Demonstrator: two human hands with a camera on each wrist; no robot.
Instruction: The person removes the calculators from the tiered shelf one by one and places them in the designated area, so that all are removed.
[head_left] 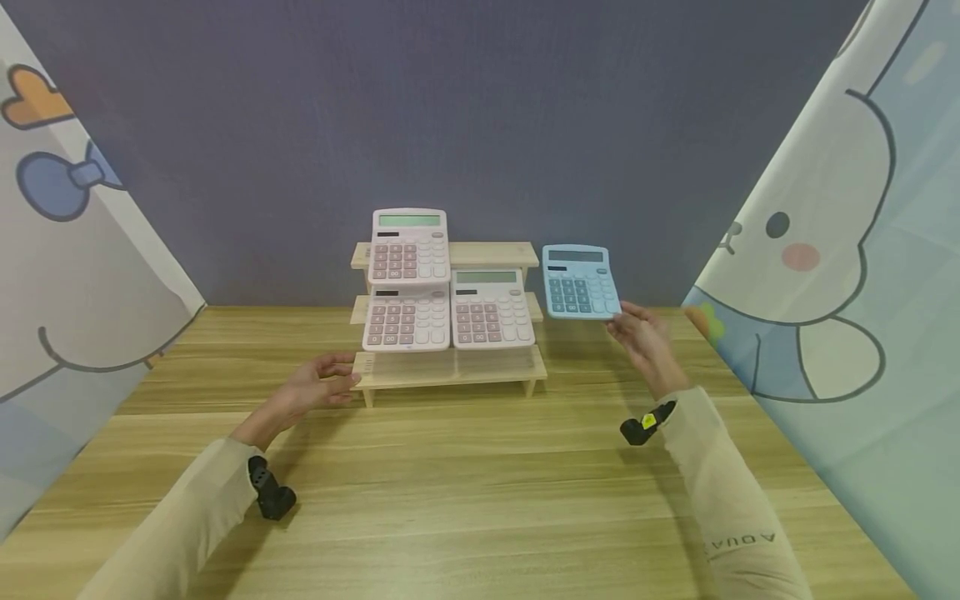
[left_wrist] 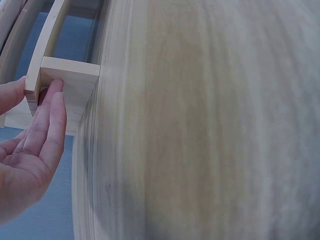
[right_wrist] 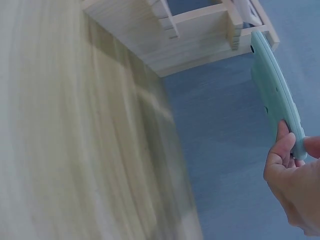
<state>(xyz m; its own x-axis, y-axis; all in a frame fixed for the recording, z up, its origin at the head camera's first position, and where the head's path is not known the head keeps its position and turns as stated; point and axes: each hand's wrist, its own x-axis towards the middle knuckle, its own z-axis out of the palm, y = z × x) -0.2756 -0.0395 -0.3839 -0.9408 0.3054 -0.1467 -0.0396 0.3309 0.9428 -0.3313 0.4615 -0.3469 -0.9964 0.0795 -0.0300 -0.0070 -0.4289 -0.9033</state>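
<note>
A light blue calculator (head_left: 581,283) is held in the air right of the wooden tiered rack (head_left: 450,379), its lower right corner pinched by my right hand (head_left: 643,342). In the right wrist view the calculator (right_wrist: 277,95) shows edge-on, with the thumb on one side and fingers of the right hand (right_wrist: 295,185) on the other. My left hand (head_left: 318,385) grips the left end of the rack's lowest shelf; in the left wrist view the left hand (left_wrist: 37,145) has its thumb and fingers around the shelf end (left_wrist: 34,75). Three white-and-pink calculators (head_left: 409,250) lean on the rack.
A wood-grain table (head_left: 465,500) spreads in front of the rack, with a dark blue-grey panel (head_left: 465,125) behind it. Cartoon-printed curtains (head_left: 832,208) hang at both sides.
</note>
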